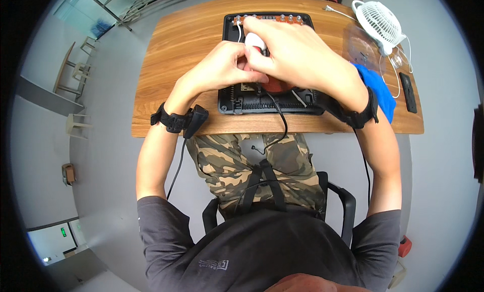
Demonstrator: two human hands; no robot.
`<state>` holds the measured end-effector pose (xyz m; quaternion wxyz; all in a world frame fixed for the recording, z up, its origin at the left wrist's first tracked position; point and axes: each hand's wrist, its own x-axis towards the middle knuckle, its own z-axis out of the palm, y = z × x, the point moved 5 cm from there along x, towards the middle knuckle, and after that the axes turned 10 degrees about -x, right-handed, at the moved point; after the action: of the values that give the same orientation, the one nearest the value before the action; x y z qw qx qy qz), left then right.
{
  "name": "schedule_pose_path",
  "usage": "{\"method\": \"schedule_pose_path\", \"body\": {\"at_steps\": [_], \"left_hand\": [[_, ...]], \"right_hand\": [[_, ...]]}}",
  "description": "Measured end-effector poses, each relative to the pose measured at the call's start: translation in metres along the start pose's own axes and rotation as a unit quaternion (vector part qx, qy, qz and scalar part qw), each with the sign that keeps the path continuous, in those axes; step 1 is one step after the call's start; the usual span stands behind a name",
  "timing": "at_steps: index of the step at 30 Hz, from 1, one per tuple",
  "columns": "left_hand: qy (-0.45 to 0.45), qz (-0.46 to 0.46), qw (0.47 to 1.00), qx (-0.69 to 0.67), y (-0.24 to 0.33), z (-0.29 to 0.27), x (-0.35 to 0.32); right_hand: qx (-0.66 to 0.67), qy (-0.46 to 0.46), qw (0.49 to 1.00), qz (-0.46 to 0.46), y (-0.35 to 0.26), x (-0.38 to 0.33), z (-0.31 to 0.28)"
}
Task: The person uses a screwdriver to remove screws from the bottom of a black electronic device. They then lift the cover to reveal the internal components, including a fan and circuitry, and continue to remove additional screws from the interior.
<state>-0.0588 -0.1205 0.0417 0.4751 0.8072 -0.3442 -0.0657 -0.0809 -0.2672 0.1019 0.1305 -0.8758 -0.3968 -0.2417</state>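
Note:
A shallow black appliance housing (228, 101) lies open on the table in front of me, with parts and wires inside. Over its middle, my right hand (295, 52) is closed around a white rounded piece (256, 41) with a bit of red by its lower end. My left hand (222, 65) meets it from the left, thumb and fingers pinched together; what they grip is hidden. Along the far edge runs an orange-brown strip (290, 19) with several round silver parts. A white wire (239, 32) rises beside my left fingers. Some reddish material (275, 85) shows below my hands.
A black cable (286, 123) hangs from the housing over the table's front edge. On the right of the wooden table (176, 40) are a white fan (380, 27) with its cord, a clear plastic tray (355, 47), a blue item (378, 88) and a black bar (408, 93).

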Motion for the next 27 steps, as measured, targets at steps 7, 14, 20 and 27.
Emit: {"method": "schedule_pose_path", "body": {"at_steps": [7,14,20,27], "left_hand": [[0.033,0.005,0.999,0.009,0.0,0.007,-0.002],[0.014,-0.055,0.998,0.004,-0.006,-0.011,-0.006],[0.016,-0.086,0.996,-0.033,-0.005,-0.004,-0.006],[0.029,-0.035,0.999,0.014,0.008,0.0,-0.003]], "right_hand": [[-0.122,-0.016,0.992,0.013,-0.005,0.008,-0.001],[-0.047,0.085,0.995,-0.022,-0.002,0.002,0.001],[-0.082,-0.021,0.996,-0.003,-0.001,0.009,-0.011],[-0.06,-0.076,0.995,0.025,-0.001,0.008,-0.002]]}}
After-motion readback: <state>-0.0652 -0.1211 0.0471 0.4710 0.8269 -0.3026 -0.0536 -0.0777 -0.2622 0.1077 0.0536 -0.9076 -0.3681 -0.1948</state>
